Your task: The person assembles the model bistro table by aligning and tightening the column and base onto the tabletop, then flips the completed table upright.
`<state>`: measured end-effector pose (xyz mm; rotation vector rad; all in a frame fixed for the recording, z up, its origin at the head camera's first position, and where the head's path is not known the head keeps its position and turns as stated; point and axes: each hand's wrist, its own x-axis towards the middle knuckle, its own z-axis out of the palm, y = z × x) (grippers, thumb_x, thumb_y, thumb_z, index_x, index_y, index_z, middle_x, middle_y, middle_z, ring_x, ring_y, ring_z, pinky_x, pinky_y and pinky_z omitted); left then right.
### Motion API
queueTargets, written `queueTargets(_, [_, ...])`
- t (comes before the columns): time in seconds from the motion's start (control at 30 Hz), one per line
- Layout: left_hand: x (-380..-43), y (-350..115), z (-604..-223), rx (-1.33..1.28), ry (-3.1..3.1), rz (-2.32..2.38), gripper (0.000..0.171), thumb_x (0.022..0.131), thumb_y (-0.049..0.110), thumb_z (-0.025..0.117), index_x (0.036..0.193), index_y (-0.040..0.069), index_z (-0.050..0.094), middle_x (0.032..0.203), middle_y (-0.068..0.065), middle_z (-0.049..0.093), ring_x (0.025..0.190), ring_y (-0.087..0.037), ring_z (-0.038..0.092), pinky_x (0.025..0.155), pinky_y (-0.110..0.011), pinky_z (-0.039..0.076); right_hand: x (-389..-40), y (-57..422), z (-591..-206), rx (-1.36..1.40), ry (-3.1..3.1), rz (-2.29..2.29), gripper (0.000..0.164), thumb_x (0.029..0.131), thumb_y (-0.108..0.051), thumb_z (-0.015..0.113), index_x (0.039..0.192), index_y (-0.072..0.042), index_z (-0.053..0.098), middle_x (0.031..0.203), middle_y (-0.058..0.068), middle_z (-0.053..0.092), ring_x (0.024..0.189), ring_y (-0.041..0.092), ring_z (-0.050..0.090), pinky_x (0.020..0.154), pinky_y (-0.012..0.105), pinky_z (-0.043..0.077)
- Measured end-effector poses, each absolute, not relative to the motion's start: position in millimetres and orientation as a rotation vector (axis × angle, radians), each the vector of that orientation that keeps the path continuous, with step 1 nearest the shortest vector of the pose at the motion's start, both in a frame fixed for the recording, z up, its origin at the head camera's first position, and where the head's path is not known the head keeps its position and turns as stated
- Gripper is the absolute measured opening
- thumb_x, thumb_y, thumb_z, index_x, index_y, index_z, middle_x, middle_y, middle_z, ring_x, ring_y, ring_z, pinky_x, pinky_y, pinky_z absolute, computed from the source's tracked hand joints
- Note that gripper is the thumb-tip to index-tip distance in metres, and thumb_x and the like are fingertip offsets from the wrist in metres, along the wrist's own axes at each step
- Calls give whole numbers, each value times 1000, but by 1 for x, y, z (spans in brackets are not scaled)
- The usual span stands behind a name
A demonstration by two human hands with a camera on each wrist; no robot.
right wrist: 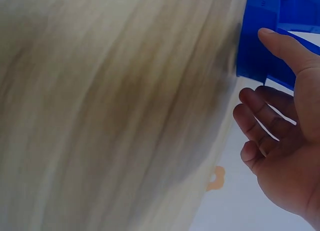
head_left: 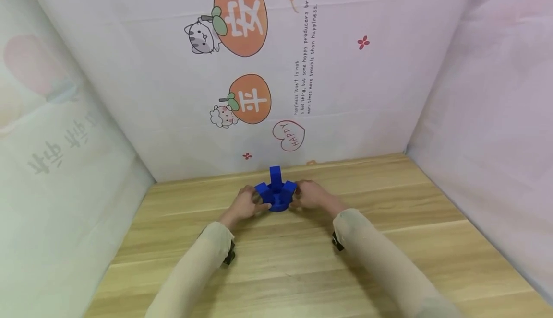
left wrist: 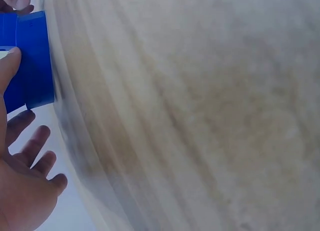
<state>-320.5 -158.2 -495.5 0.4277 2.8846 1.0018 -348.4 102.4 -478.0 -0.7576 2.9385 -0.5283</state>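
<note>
A blue plastic stand [head_left: 277, 198] with a round base and three upright block-like prongs sits on the wooden table near the back wall. From the left, my left hand [head_left: 246, 205] grips it, thumb on the front of the base. My right hand [head_left: 312, 194] holds the opposite side the same way. The left wrist view shows the stand's smooth base [left wrist: 37, 61] with the left thumb against it and the other fingers spread below. In the right wrist view, the right thumb lies across the base [right wrist: 254, 41], with several fingers loosely bent underneath.
The table [head_left: 276, 270] has a light wood-grain top. A white printed cloth wall [head_left: 345, 92] rises right behind the stand, and further cloth walls [head_left: 488, 140] stand at left and right. Dark wrist devices [head_left: 338, 242] sit under both sleeves.
</note>
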Motion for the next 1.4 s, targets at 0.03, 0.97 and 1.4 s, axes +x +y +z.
queueTargets(0.03, [-321, -158, -495, 432, 2888, 995, 67, 86, 41, 77, 138, 5, 56, 133, -17, 55, 128, -36, 48, 110, -53, 41, -349, 102, -480, -748, 2937, -545, 48, 80, -44, 81, 109, -8, 66, 96, 2, 70, 87, 18, 65, 84, 38, 54])
queueTargets(0.97, [-324, -164, -490, 382, 2832, 1155, 51, 81, 38, 83, 113, 5, 63, 109, -12, 66, 100, -26, 62, 84, -41, 54, -353, 100, -475, -754, 2867, -769, 42, 79, -40, 84, 101, -7, 68, 93, 5, 71, 86, 18, 63, 77, 34, 54])
queueTargets(1.4, [-317, -165, -469, 424, 2850, 1172, 47, 85, 45, 77, 118, 13, 68, 115, -5, 70, 105, -23, 59, 87, -39, 50, -349, 107, -458, -781, 2764, -923, 34, 81, -44, 79, 100, -17, 69, 89, -4, 71, 85, 13, 63, 76, 29, 53])
